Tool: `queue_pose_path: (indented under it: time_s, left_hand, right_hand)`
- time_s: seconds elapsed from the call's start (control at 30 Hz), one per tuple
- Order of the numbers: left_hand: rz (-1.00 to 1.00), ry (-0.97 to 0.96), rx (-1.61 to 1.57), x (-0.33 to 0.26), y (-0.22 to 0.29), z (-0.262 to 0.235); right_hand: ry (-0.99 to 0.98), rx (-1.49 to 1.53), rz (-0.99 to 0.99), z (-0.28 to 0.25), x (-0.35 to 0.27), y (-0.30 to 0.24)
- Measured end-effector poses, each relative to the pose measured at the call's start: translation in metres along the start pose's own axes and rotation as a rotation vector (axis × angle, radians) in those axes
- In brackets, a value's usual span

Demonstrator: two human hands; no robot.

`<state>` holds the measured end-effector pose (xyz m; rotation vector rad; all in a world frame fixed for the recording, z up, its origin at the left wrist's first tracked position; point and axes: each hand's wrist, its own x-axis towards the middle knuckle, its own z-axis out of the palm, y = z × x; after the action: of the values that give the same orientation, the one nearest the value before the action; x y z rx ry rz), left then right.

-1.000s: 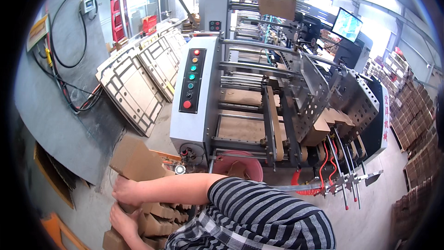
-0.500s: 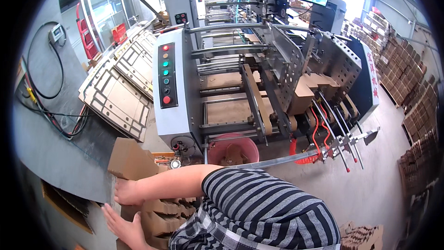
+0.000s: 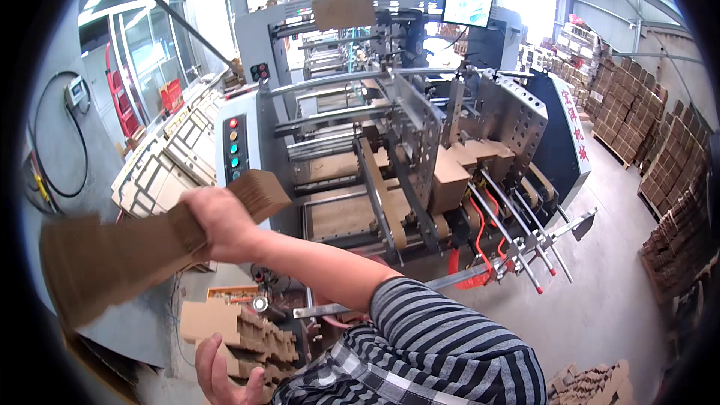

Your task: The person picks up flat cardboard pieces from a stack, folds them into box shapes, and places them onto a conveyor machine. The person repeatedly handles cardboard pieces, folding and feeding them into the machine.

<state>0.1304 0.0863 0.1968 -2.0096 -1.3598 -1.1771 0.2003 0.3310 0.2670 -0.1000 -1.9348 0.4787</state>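
Note:
A thick stack of flat brown die-cut cardboard blanks (image 3: 120, 262) is raised at the left, tilted. My right hand (image 3: 221, 221), its arm crossing from the lower middle, is closed round the narrow middle of the stack. The stack's left part is smeared by motion. Low at the left, my left hand (image 3: 225, 375) has its fingers curved and apart, with nothing in it. More piled cardboard blanks (image 3: 210, 322) stand just beyond my left hand, their notched edges turned toward the right.
A large folding machine (image 3: 390, 180) with belts and rods fills the middle, cardboard (image 3: 450, 172) lying in its feed. Its button panel (image 3: 234, 142) is behind the raised stack. Die boards (image 3: 172, 161) lean at the left; pallets of stacked cardboard (image 3: 630, 105) stand at the right.
My right hand has lifted a stack of cardboard blanks up from the pile at the lower left. My left hand has moved a little right and down. The view has shifted.

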Motion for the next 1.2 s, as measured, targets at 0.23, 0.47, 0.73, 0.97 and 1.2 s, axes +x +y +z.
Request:
queue_pose_path:
  time_s: [0.23,0.47,0.73,0.97,1.2]
  left_hand:
    - [-0.106,-0.095,-0.203,0.053,0.015,0.107]
    - [0.033,-0.262,-0.366,0.114,0.034,0.207]
    - [0.124,-0.514,-0.467,0.151,0.062,0.3]
    - [0.073,-0.696,-0.459,0.151,0.056,0.324]
    - [0.028,-0.819,-0.407,0.144,0.04,0.347]
  right_hand:
    - [0.318,0.365,0.385,-0.224,-0.043,0.035]
    - [1.091,0.65,0.266,-0.408,-0.154,0.042]
    - [1.412,0.468,0.407,-0.515,-0.205,0.056]
    - [1.525,0.593,0.599,-0.526,-0.211,0.13]
    - [1.631,0.628,0.69,-0.514,-0.239,0.213]
